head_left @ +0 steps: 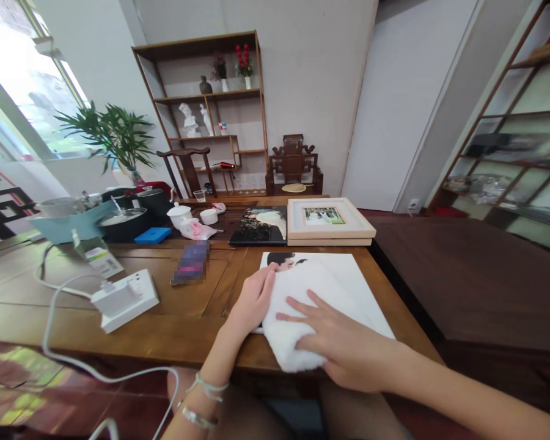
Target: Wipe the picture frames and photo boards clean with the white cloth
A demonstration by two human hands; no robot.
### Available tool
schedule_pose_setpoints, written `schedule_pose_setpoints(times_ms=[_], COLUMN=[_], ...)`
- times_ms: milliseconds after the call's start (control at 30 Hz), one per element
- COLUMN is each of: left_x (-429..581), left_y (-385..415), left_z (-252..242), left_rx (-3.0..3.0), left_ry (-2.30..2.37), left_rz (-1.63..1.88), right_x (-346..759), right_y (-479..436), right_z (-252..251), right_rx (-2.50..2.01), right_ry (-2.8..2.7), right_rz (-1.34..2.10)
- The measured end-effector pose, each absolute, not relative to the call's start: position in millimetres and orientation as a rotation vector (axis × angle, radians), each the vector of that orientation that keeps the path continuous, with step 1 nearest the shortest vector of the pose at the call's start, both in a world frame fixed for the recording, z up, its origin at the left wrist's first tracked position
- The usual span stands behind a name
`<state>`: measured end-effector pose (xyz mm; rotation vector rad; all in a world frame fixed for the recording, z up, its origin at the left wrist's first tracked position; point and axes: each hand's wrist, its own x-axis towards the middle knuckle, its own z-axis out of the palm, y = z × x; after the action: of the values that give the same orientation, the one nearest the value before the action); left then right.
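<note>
A white photo panel (362, 287) with a printed picture of people lies flat near the table's front edge. Over much of it is spread a white cloth (321, 281), which hides part of the picture. My right hand (318, 327) rests on the cloth with its fingers spread; the lower edge of the cloth bunches by the thumb. My left hand (255, 293) lies along the panel's left side, touching the cloth's edge. Its fingers are stretched out, and their undersides are hidden.
Behind the panel sit a dark photo panel (259, 226) and a framed photo (332, 223). On the left stand a white power strip (131, 299) with a cable, a blurred-out purple item (191, 263), a blue box (153, 235), a white teapot (179, 215) and pots.
</note>
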<state>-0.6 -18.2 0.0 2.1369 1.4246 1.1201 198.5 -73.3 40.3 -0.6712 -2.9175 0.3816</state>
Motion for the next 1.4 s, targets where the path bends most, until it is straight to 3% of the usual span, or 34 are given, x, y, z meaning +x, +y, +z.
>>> schedule_pose_setpoints(times_ms=[233, 433, 567, 700, 800, 1000, 1400], left_x=[0, 0, -2, -3, -2, -3, -1], left_y=[-14, -15, -14, -13, -13, -12, -14], left_z=[-6, -9, -12, -13, -11, -10, -10], left_rx=[2.286, 2.276, 2.244, 2.247, 2.253, 2.276, 2.238], left_ry=[1.395, 1.457, 1.478, 1.472, 1.46, 1.413, 1.513], left_rz=[1.0, 0.916, 0.82, 0.806, 0.812, 0.839, 0.805], right_x=[257, 297, 266, 205, 167, 158, 275], right_y=[-100, -59, -12, 29, 48, 42, 17], right_z=[40, 27, 38, 57, 63, 58, 36], right_rx=[-1.039, -1.434, -1.26, -0.912, -0.901, -1.004, -1.364], right_ry=[-2.817, -2.608, -2.571, -2.523, -2.548, -2.562, -2.525], right_rz=[0.45, 0.284, 0.309, 0.562, 0.678, 0.506, 0.11])
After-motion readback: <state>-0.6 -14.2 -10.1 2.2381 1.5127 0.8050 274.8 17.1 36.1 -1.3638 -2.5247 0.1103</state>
